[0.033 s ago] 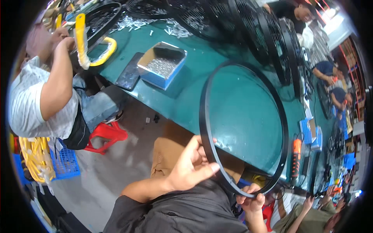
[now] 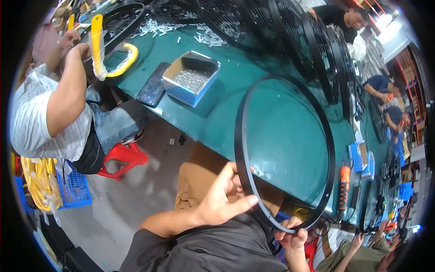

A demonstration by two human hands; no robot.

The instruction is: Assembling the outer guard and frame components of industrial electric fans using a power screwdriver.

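A large black hoop [image 2: 240,136], flat-banded like the rim of a fan guard, stands upright before me over the table's near edge. My left hand [image 2: 224,196] grips its lower left side, thumb on the inner face and fingers curled behind the band. At the bottom of the hoop, my right hand [image 2: 292,235] pinches the band between thumb and fingers. Through the open middle shows the green tabletop [image 2: 285,131].
A box of small metal fasteners [image 2: 190,80] sits beside a dark phone [image 2: 153,86]. Black fan guards [image 2: 312,59] crowd the far side. An orange-handled power screwdriver [image 2: 344,186] lies at right. Close by on the left, a co-worker [image 2: 59,104] sits near a yellow curved handle [image 2: 97,47].
The hoop sits very slightly lower in the picture. Both hands keep the same hold on it.
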